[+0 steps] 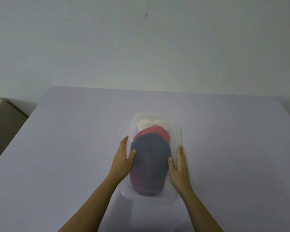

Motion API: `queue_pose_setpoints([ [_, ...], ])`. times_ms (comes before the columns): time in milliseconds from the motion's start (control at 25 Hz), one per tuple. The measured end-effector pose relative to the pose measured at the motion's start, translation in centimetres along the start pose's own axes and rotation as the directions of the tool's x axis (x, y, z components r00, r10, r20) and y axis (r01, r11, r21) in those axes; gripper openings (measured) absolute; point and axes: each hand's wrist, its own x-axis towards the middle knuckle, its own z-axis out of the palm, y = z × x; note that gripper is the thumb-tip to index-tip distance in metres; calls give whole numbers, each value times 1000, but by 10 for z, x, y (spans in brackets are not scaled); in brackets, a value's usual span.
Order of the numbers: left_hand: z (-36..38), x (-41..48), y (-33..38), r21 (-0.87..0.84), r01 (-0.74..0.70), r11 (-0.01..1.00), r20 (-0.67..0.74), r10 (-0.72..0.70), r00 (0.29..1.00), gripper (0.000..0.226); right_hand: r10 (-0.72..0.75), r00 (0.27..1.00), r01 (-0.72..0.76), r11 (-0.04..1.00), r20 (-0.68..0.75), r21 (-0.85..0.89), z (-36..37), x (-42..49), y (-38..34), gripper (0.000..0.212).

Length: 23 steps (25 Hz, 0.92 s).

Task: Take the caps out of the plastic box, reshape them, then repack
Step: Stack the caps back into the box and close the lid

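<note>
Box (178,131) sits mid-table (74,148), three caps nested inside: navy cap (151,158) nearest me, red cap (155,131) behind it, cream cap (146,123) at box's far end. Left hand (123,158) and right hand (178,164) flank box, palms flat on walls, thumbs touching navy; nothing clenched. I'd pin box, lift navy by crown, not brim.

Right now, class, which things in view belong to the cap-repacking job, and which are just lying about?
Belongs to the job:
plastic box
navy cap
red cap
white cap
left hand
right hand

Just there:
table
beige object at far left
</note>
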Motion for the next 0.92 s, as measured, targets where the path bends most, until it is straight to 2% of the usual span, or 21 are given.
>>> queue_pose_setpoints([
  [120, 13, 10, -10, 127, -16, 992, 46, 10, 999, 54, 8, 1000, -8, 1000, -2, -19, 2, 13, 6, 60],
  [280, 26, 15, -17, 155, 20, 988, 30, -25, 999, 53, 7, 1000, -8, 996, -17, -84, 7, 24, 15, 58],
  [760, 26, 25, -16, 264, 11, 964, -93, 14, 996, 50, 39, 997, -45, 994, -62, -101, 12, 33, 20, 58],
  [920, 25, 27, -15, 280, 28, 960, -96, -1, 995, 50, 47, 994, -57, 994, -99, -96, 13, 34, 22, 57],
])
